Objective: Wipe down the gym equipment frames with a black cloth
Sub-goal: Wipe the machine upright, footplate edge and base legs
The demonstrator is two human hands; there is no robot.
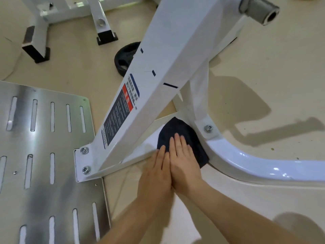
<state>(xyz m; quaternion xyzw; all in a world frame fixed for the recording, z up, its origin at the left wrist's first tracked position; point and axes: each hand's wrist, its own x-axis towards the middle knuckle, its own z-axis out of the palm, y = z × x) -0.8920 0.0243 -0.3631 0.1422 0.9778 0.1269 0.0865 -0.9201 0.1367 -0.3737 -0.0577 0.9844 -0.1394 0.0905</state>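
**Head view.** The left hand point(156, 171) and the right hand point(184, 166) lie side by side, touching, palms down on a rumpled black cloth point(177, 128). The grip of each hand is open, with the fingers straight and together, pressing flat rather than curling round the fabric. The right hand covers the near middle of the cloth. Only the fingertips of the left hand reach its near-left edge.

The cloth rests on the flat white base bar point(151, 140) of a white painted steel gym frame point(163, 55). It sits in the corner where the bar meets a glossy white curved tube point(255, 166) and a bolted bracket point(208, 128). The frame's sloping beam carries a black-and-red printed label point(119, 111).

To the left, a brushed-metal slotted plate point(44, 155) adjoins the foot of the beam. Behind the beam, a black rubber weight disc point(124, 57) lies on the beige floor point(263, 67). At upper right is a grey steel sleeve point(262, 9). At upper left are the black-capped legs of a second white frame point(37, 37).
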